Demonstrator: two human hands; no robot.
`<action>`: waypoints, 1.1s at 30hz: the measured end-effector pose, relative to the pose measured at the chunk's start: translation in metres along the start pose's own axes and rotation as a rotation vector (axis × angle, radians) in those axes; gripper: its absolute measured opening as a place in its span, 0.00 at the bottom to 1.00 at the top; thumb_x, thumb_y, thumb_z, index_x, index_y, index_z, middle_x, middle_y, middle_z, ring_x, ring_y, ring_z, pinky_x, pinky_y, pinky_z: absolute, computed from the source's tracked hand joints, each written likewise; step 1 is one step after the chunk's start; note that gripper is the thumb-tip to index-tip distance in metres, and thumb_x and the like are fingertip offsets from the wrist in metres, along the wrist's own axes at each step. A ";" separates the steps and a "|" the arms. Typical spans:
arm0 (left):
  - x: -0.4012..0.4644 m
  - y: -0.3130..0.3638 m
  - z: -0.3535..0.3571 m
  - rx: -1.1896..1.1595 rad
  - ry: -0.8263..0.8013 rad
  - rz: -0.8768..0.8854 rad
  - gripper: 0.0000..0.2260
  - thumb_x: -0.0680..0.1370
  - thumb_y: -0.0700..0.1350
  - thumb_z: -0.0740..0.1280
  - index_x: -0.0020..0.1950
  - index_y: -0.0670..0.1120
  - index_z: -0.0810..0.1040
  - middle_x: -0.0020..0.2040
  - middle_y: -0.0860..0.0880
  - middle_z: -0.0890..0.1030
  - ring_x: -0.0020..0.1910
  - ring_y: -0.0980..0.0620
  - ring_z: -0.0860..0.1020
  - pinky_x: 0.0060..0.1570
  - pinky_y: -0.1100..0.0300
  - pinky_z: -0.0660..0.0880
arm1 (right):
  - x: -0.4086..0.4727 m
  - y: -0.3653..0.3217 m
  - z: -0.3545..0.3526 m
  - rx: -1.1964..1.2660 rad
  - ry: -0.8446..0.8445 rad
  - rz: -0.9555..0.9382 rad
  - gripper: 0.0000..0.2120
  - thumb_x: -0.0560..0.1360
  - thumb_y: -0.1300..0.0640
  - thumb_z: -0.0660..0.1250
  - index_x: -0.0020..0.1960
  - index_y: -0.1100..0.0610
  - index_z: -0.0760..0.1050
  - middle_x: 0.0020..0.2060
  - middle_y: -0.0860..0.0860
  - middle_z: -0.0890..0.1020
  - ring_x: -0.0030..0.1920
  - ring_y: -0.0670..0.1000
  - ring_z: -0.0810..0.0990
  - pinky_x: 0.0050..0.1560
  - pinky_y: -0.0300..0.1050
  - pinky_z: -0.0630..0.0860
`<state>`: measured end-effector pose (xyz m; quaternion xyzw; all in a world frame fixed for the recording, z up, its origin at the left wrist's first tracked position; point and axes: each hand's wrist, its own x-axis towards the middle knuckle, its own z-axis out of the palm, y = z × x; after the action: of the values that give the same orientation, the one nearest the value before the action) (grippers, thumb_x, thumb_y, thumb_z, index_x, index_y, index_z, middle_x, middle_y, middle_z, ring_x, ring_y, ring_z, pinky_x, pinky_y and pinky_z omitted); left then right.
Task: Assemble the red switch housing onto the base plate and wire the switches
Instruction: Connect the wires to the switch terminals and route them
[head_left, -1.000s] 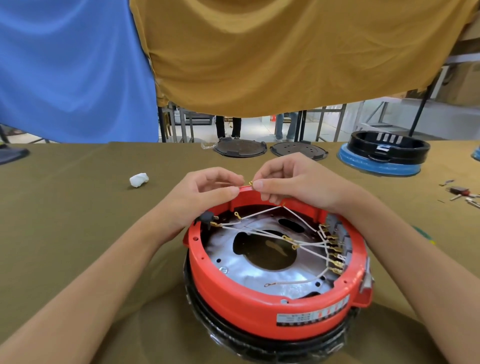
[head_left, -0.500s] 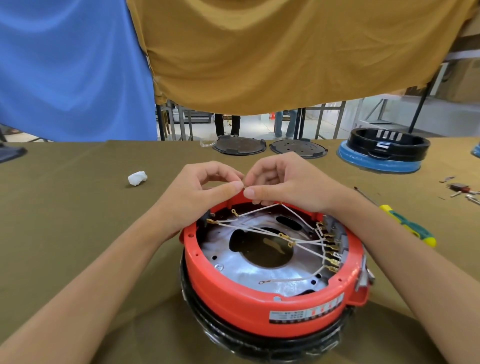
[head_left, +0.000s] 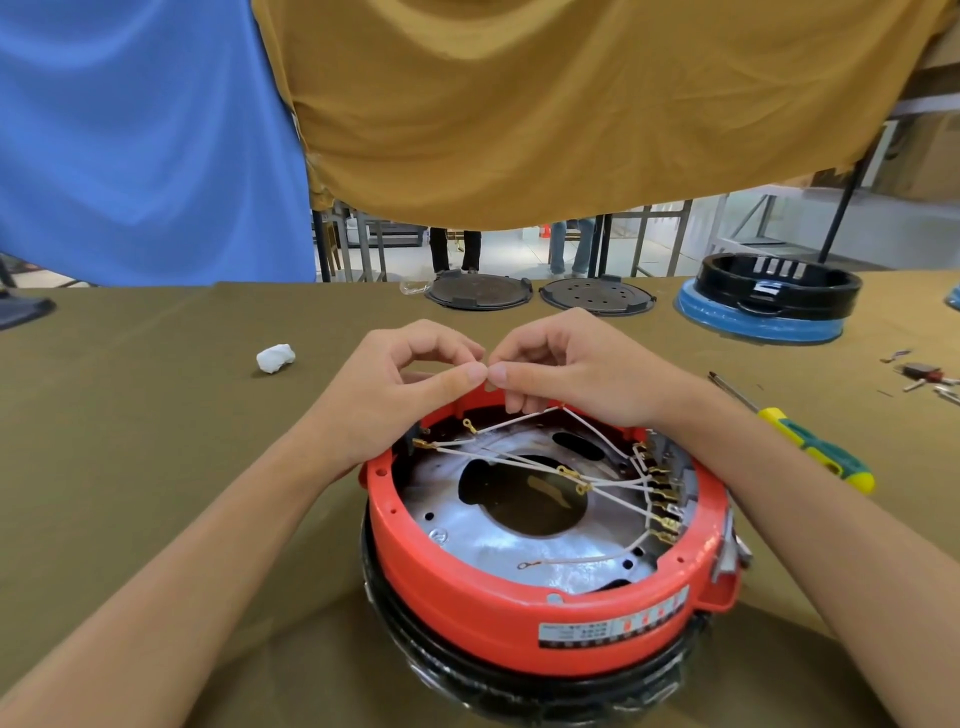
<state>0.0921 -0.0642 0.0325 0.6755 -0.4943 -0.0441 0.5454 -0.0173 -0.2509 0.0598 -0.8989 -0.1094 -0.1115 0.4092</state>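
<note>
The red switch housing (head_left: 498, 597) sits round a silver base plate (head_left: 467, 525) on a black unit at the table's near edge. White wires (head_left: 524, 460) with brass terminals cross the plate from the switch block (head_left: 670, 488) on the right wall. Above the housing's far rim, my left hand (head_left: 400, 389) and my right hand (head_left: 571, 374) meet thumb to thumb. Both pinch the end of one white wire between thumb and fingers. The terminal in their pinch is hidden.
A green and yellow screwdriver (head_left: 800, 441) lies right of my right forearm. Small parts (head_left: 924, 376) lie at the far right. A white wad (head_left: 275, 357) lies to the left. Two dark discs (head_left: 478, 292) and a black and blue unit (head_left: 769, 301) stand at the table's far edge.
My hands have drawn closer together over the far rim and the pinched brass terminal is no longer visible. The view shifted slightly, bringing the screwdriver into sight.
</note>
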 end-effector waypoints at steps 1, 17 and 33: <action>0.000 0.000 0.000 0.003 0.002 -0.002 0.06 0.74 0.50 0.71 0.45 0.49 0.83 0.53 0.53 0.84 0.54 0.54 0.82 0.52 0.65 0.77 | 0.000 0.000 0.000 0.009 0.005 -0.001 0.08 0.80 0.60 0.66 0.53 0.65 0.81 0.38 0.58 0.84 0.37 0.47 0.81 0.42 0.38 0.79; -0.002 -0.001 -0.003 -0.104 -0.049 -0.036 0.06 0.72 0.43 0.72 0.47 0.46 0.83 0.54 0.50 0.84 0.55 0.54 0.82 0.53 0.67 0.75 | 0.001 0.004 0.000 0.044 -0.044 0.043 0.07 0.81 0.58 0.65 0.51 0.58 0.82 0.37 0.51 0.85 0.38 0.47 0.81 0.44 0.39 0.79; -0.003 -0.005 -0.008 -0.151 -0.077 -0.140 0.06 0.72 0.47 0.73 0.48 0.53 0.85 0.56 0.51 0.83 0.57 0.45 0.81 0.62 0.37 0.72 | 0.000 -0.001 0.000 -0.043 -0.075 0.068 0.07 0.80 0.55 0.66 0.50 0.56 0.81 0.38 0.52 0.86 0.38 0.50 0.81 0.45 0.52 0.79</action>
<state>0.0984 -0.0565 0.0306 0.6632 -0.4616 -0.1451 0.5710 -0.0173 -0.2503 0.0601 -0.9143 -0.0920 -0.0660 0.3890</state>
